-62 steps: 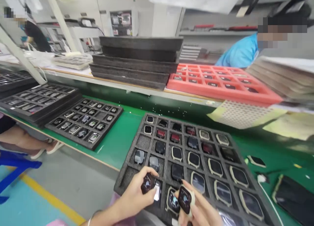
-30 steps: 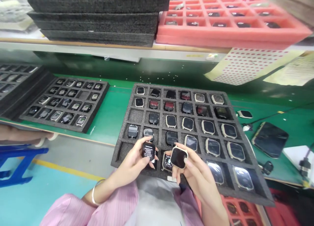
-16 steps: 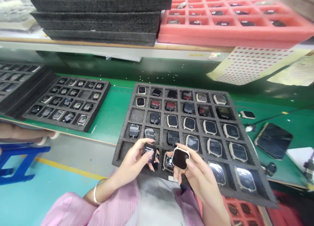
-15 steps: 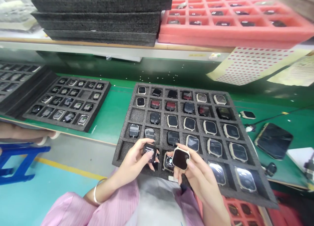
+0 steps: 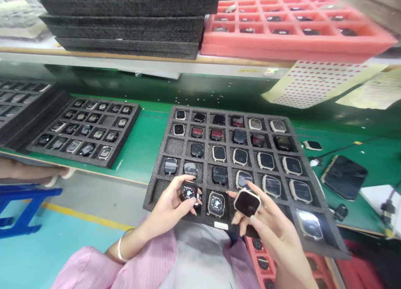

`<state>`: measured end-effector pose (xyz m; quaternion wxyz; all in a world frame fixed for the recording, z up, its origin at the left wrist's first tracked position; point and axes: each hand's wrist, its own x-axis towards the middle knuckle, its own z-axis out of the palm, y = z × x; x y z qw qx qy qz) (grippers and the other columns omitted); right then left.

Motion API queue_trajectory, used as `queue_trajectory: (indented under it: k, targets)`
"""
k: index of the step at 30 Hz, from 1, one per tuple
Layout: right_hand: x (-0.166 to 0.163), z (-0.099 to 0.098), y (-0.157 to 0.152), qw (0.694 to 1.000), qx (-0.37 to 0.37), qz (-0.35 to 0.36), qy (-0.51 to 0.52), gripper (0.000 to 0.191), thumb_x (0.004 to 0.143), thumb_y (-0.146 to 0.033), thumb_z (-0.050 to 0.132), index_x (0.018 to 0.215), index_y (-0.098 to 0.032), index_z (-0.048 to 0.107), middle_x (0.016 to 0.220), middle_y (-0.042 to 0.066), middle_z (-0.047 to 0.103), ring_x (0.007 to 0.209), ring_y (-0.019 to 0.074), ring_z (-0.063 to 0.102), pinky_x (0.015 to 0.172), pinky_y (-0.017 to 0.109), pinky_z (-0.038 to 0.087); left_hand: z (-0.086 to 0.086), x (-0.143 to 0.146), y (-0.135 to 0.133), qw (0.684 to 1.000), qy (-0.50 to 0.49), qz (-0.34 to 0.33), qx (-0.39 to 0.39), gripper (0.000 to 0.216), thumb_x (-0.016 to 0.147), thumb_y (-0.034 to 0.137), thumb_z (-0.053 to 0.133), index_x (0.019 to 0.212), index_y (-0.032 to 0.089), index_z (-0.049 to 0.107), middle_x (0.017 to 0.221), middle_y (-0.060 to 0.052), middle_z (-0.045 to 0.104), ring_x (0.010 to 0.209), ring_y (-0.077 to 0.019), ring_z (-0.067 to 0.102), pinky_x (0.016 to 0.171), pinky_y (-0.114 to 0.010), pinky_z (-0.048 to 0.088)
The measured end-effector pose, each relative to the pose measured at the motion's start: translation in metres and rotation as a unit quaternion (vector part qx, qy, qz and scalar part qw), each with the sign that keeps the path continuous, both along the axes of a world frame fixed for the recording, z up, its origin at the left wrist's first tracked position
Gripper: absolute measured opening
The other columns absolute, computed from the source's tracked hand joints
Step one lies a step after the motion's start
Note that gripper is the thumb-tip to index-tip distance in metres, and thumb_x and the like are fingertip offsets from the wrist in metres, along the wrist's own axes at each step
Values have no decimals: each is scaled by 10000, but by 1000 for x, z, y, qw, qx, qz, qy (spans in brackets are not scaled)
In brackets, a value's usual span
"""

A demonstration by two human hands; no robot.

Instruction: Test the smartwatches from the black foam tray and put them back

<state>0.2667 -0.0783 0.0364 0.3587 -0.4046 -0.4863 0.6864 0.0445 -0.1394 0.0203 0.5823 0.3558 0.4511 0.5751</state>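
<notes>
My left hand (image 5: 173, 201) is closed around a black smartwatch (image 5: 188, 191) whose lit screen faces up, the thumb at its lower edge. In my right hand (image 5: 267, 216) a smartwatch with a pale gold case (image 5: 247, 203) is gripped by its edges, its screen dark. Both hands are over the front of a dark grey foam tray (image 5: 206, 217) with square compartments, many holding watch bodies without straps. Between my hands, a silver smartwatch with a lit dial (image 5: 216, 204) lies in a front compartment. A small white label (image 5: 221, 225) is on the tray's front edge.
Left on the green bench stands another foam tray of watches (image 5: 109, 160). To the right lie a loose watch (image 5: 312, 145), a dark phone-like device (image 5: 344, 177) and cables. Stacked black foam (image 5: 125, 38) and a pink foam tray (image 5: 282, 46) occupy the shelf. Below is a blue stool (image 5: 31, 209).
My right hand has moved right with the gold watch, uncovering the silver watch in the front compartment. The left-hand watch's screen has switched from text to a dial-like picture.
</notes>
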Motion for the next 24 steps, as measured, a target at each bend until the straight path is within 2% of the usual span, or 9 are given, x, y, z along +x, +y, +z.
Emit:
queue_trajectory:
  k: [3, 8, 13, 17, 20, 24]
  targets:
    - [1, -3, 1, 999, 3, -18, 34, 439, 902, -332, 577, 1324, -248, 489, 1139, 149, 652, 663, 206, 646, 520, 329, 521, -2, 2, -2, 1000, 13, -4, -3, 422, 854, 170, 602, 1231, 211, 417, 1019, -56, 568, 861, -151, 589, 657, -230, 540]
    - [-11, -6, 2, 996, -3, 15, 90, 318, 851, -304, 651, 1163, -256, 615, 1048, 101, 690, 569, 170, 640, 476, 310, 517, -1, 10, -2, 998, 59, -17, -18, 450, 837, 134, 603, 1237, 242, 426, 980, -18, 516, 823, -127, 543, 599, -181, 475]
    - [-24, -6, 4, 988, -37, 66, 138, 397, 874, -314, 622, 1261, -251, 558, 1016, 93, 686, 545, 144, 646, 487, 276, 522, 4, 17, 2, 994, 108, -15, -18, 423, 822, 109, 603, 1196, 251, 467, 962, 6, 483, 811, -108, 513, 644, -179, 442]
    - [-24, -11, 8, 978, -42, 108, 171, 405, 893, -288, 602, 1291, -273, 528, 980, 77, 682, 559, 146, 662, 486, 260, 531, 1, 19, 6, 991, 129, 3, -26, 406, 823, 136, 606, 1182, 269, 470, 945, 22, 482, 670, -73, 486, 559, -177, 403]
    - [-22, -16, 10, 977, -35, 120, 171, 377, 885, -269, 619, 1257, -265, 561, 971, 72, 681, 567, 137, 663, 500, 249, 537, -2, 19, 7, 990, 138, 6, -34, 371, 830, 155, 602, 1158, 279, 480, 918, 36, 486, 598, -56, 466, 552, -183, 401]
    - [-21, -22, 9, 979, -22, 124, 160, 362, 882, -246, 625, 1241, -258, 580, 1010, 81, 686, 609, 149, 675, 528, 258, 547, -3, 19, 6, 985, 165, 14, -41, 345, 823, 142, 581, 1134, 268, 500, 908, 30, 514, 660, -88, 520, 621, -206, 433]
